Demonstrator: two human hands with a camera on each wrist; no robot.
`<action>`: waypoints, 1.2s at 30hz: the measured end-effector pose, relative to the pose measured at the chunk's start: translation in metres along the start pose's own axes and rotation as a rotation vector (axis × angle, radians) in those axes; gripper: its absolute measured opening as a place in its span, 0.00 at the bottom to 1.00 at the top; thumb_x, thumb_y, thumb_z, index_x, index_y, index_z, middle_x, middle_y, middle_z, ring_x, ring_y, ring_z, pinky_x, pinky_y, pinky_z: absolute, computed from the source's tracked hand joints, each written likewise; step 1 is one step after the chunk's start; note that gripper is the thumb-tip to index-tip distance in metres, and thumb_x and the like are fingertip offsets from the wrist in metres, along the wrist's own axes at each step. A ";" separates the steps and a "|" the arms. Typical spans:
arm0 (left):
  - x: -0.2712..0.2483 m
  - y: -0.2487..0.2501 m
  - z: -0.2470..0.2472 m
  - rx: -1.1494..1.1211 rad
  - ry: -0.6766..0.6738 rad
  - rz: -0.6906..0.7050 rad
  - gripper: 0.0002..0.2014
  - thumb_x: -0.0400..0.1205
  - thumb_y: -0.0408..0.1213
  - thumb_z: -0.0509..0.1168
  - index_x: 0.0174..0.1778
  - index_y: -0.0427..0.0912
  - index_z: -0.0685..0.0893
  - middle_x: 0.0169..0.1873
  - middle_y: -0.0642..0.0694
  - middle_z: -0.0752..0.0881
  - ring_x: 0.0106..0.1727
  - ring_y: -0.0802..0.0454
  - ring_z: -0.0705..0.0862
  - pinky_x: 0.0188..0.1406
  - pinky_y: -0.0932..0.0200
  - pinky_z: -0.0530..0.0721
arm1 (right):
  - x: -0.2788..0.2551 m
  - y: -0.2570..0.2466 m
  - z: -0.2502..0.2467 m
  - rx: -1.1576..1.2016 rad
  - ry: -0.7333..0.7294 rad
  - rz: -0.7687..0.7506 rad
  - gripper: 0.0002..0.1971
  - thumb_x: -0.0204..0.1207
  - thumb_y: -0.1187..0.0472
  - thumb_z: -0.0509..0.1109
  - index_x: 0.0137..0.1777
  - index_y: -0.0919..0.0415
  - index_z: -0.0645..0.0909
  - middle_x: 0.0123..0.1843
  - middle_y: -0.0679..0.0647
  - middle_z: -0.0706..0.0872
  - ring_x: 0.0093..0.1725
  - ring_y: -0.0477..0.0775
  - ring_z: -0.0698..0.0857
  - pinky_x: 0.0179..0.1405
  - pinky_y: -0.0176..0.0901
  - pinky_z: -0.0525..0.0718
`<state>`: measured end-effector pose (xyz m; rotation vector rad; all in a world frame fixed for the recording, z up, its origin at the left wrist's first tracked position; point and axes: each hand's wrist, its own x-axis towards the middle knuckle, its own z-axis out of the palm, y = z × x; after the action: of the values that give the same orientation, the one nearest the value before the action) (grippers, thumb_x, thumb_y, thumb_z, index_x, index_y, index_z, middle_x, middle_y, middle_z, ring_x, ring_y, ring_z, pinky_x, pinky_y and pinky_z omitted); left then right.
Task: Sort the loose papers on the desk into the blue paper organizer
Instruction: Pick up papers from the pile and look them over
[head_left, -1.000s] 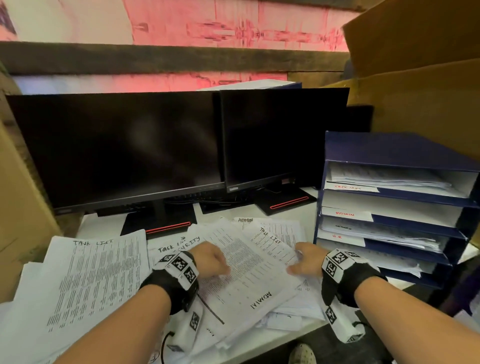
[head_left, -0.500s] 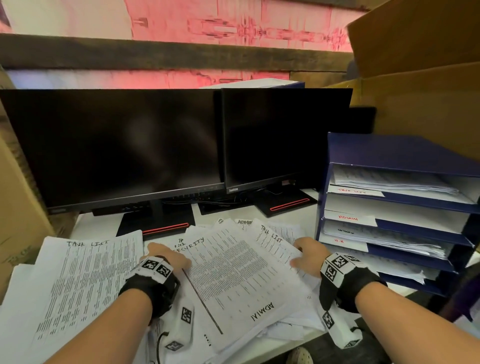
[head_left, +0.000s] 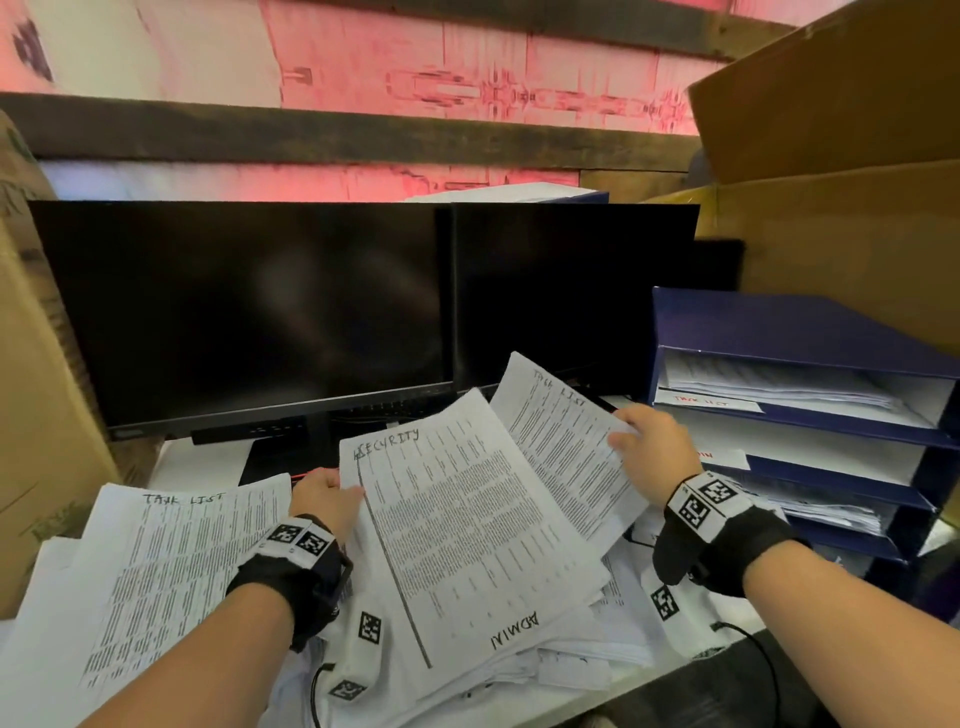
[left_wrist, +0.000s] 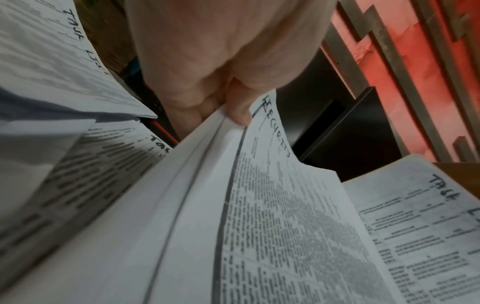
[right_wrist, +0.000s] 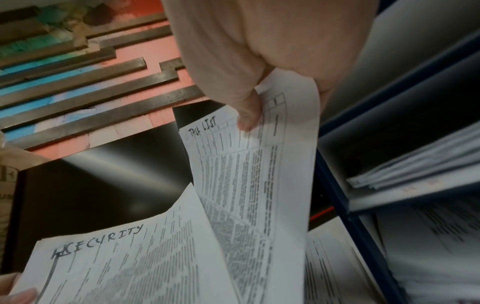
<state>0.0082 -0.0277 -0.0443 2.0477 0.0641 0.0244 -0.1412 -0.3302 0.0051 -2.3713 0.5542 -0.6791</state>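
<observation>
Lifted now off the desk heap: two batches of printed pages that lay flat half a second ago. Raised at the left, a bundle topped by a sheet hand-lettered "SECURITY" (head_left: 457, 525), with "ADMIN" written upside down at its near end. Pinched at its far left corner by the left hand (head_left: 326, 500), thumb on top and fingers curled beneath, as seen from the left wrist. Tilted up at the right, a page headed "TASK LIST" (head_left: 558, 441), gripped along its right edge by the right hand (head_left: 655, 451), thumb pressed to the printed face and fingers wrapped behind. Overlapping at the centre, the two batches fanned apart like an open book.

Below them, more loose papers (head_left: 519, 670) spread over the white desk (head_left: 208, 457), plus another "TASK LIST" pile (head_left: 171, 561) resting flat at the left. Just to the right of the right hand, the blue paper organizer (head_left: 789, 332), with stacked shelves already holding sheets; top shelf tagged in red with what looks like "TASK LIST", the tags beneath partly hidden or too small to read. Behind everything, two dark monitors (head_left: 249, 312); cardboard boxes (head_left: 852, 208) at the right.

Probable meaning: sorting under way, categories being separated, the right-hand page well placed for the top shelf. Much paper still to file.
</observation>
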 end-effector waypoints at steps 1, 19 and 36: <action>-0.001 0.002 0.000 -0.015 0.001 0.015 0.04 0.81 0.29 0.65 0.41 0.40 0.81 0.47 0.42 0.86 0.42 0.48 0.82 0.48 0.54 0.79 | 0.001 -0.003 -0.005 0.010 0.019 -0.018 0.07 0.81 0.64 0.62 0.50 0.53 0.80 0.44 0.55 0.84 0.43 0.56 0.84 0.41 0.47 0.82; -0.018 0.020 -0.011 -0.257 -0.014 0.200 0.05 0.82 0.32 0.65 0.42 0.42 0.84 0.42 0.46 0.87 0.42 0.53 0.84 0.46 0.55 0.83 | 0.008 -0.110 -0.080 0.217 0.347 -0.410 0.08 0.81 0.65 0.65 0.53 0.55 0.85 0.44 0.50 0.86 0.40 0.42 0.84 0.33 0.30 0.79; 0.000 0.016 -0.020 -0.055 0.215 0.140 0.17 0.80 0.21 0.56 0.45 0.39 0.90 0.50 0.37 0.88 0.33 0.42 0.80 0.27 0.62 0.75 | 0.005 -0.101 -0.100 -0.102 0.065 -0.275 0.11 0.81 0.63 0.65 0.43 0.46 0.85 0.47 0.52 0.89 0.49 0.56 0.88 0.48 0.56 0.89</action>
<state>0.0077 -0.0172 -0.0206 1.9843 0.0533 0.3304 -0.1736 -0.3029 0.1409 -2.5552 0.2972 -0.8695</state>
